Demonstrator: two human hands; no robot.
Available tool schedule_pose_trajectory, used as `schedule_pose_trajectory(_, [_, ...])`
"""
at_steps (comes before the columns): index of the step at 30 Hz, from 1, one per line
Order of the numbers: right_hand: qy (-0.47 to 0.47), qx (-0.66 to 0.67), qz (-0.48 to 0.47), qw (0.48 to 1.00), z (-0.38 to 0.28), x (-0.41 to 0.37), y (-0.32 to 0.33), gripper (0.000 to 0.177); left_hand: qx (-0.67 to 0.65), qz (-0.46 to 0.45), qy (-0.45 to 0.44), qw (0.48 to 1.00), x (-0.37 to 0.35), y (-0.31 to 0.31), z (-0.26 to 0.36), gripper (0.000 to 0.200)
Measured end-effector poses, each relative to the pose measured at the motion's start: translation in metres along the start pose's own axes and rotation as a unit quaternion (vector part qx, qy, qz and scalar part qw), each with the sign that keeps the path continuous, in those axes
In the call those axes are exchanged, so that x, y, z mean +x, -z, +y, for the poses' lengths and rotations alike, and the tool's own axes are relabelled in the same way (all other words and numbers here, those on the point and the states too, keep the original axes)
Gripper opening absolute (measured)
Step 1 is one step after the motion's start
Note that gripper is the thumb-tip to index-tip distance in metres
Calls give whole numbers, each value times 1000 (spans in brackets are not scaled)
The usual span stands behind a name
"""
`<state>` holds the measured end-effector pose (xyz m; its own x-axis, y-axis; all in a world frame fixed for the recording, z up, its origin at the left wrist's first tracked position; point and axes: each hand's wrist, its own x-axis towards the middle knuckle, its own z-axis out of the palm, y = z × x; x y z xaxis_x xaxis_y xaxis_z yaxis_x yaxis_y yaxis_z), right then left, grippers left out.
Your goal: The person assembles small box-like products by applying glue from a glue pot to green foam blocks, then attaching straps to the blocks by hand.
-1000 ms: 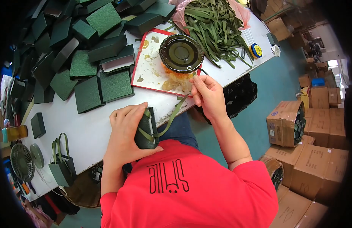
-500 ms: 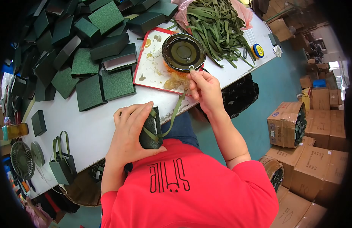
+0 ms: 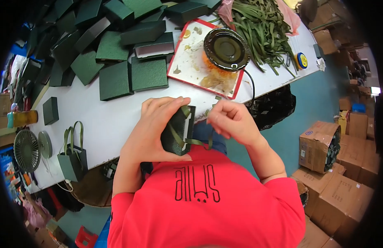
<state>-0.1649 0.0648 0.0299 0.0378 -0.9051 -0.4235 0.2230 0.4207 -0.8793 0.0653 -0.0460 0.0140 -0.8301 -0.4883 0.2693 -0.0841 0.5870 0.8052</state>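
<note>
Dark green card forms the small box (image 3: 171,138) that the left hand (image 3: 154,128) grips at the worktop's (image 3: 113,120) near edge, its fingers covering one side. Green ribbon (image 3: 198,143) loops up to the right hand (image 3: 234,120), whose closed fingers pinch it and hide its end. That hand has left the round dark dish (image 3: 227,49). Piled boxes (image 3: 113,45) run out of frame.

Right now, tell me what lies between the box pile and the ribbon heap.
The head view shows a red-edged board there, bearing a black pot.
</note>
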Motion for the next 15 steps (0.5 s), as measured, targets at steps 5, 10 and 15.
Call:
schedule_pose_trajectory(5, [-37,-43,-43,997,0,9,-10,22,-11,-35,-44,998,4,4,1,116])
schedule_pose_trajectory(10, [-42,-72,-38,996,2,15,-11,24,-2,-30,-63,998,3,6,1,123])
schedule_pose_trajectory(15, [-30,-95,-33,994,6,18,-11,25,18,-53,-22,998,9,12,10,111])
